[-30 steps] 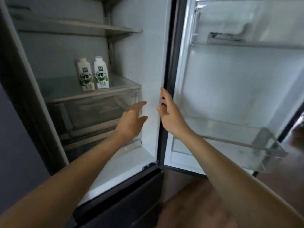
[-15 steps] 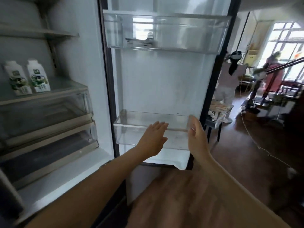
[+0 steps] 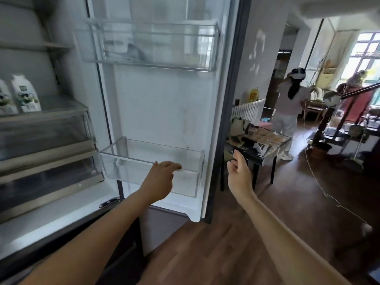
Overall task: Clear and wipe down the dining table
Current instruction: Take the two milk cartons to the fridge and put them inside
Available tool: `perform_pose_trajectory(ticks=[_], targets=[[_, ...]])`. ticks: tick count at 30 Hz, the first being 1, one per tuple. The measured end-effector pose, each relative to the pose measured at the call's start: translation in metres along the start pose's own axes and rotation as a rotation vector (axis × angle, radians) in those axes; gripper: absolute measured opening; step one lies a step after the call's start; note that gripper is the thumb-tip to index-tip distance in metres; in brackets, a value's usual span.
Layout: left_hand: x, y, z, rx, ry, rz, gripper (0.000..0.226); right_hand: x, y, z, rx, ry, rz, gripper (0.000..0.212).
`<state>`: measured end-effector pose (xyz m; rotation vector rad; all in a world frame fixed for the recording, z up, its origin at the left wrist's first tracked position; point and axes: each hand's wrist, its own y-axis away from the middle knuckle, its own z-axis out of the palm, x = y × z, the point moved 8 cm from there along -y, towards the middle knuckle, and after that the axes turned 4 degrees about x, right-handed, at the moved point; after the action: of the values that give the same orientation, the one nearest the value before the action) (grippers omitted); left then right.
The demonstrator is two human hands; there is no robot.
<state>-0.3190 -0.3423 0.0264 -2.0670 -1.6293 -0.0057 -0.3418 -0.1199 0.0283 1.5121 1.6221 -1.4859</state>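
Note:
I stand at an open fridge. Its door (image 3: pixel 164 103) swings out in front of me, with a clear lower door bin (image 3: pixel 127 159) and a clear upper bin (image 3: pixel 152 44). My left hand (image 3: pixel 159 179) reaches to the front rim of the lower bin, fingers laid over it. My right hand (image 3: pixel 239 173) hovers just right of the door's dark edge (image 3: pixel 228 120), fingers relaxed and holding nothing. Two milk cartons (image 3: pixel 24 93) stand on a fridge shelf at the left. Behind the door, a dark table (image 3: pixel 265 153) holds several items.
Clear drawers (image 3: pixel 45 128) fill the fridge body at the left. A person in white (image 3: pixel 287 112) stands beyond the table, with others near the bright window (image 3: pixel 368 54). A white cord (image 3: pixel 320 190) trails over the wooden floor (image 3: pixel 216 247). A white railing (image 3: pixel 246 110) stands behind the table.
My view has swung right, from the fridge interior to the open door and room. Both hands moved right with it; the left now lies on the lower bin's rim, the right has passed the door edge.

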Motion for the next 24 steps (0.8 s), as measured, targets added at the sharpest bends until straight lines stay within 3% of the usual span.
perform_pose_trajectory(ticks=[10,17,24], targets=[[-0.036,0.070,-0.034,0.072,0.074,-0.207,0.039,-0.005,0.005,0.021,-0.109,-0.115,0.033,0.059],[-0.072,0.114,-0.066,0.071,0.156,-0.283,0.043,-0.034,0.047,0.043,-0.161,-0.208,-0.054,0.066],[-0.102,0.160,-0.106,0.011,0.232,-0.327,0.057,-0.074,0.111,0.067,-0.055,-0.255,-0.196,0.049]])
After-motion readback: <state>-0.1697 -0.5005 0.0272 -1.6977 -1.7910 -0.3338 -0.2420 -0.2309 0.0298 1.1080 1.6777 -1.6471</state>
